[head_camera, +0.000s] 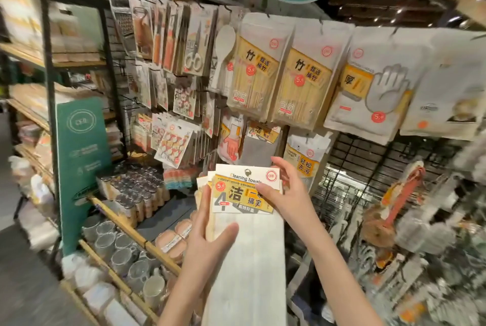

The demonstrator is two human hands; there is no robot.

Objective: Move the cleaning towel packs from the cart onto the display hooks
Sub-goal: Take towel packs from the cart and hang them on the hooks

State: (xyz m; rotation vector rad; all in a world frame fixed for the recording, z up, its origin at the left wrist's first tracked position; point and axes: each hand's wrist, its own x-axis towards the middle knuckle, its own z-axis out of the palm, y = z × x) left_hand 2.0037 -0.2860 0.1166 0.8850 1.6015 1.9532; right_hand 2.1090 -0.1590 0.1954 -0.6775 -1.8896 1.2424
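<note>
I hold a stack of several cleaning towel packs (244,244) upright in front of me; each is a long white cloth with a white and yellow header card. My left hand (210,231) grips the stack's left edge, thumb across the front. My right hand (286,194) pinches the front pack's header card at its right side. Behind the stack, on the black wire grid, a grey towel pack (259,146) with the same yellow card hangs from a hook. The cart is out of view.
Bamboo-stick packs (259,73), glove packs (368,94) and kitchen tools (193,44) hang on hooks above. Glass mugs (123,252) and cans (136,188) fill the low shelves at the left. Wire baskets (342,188) and brushes (397,194) crowd the right.
</note>
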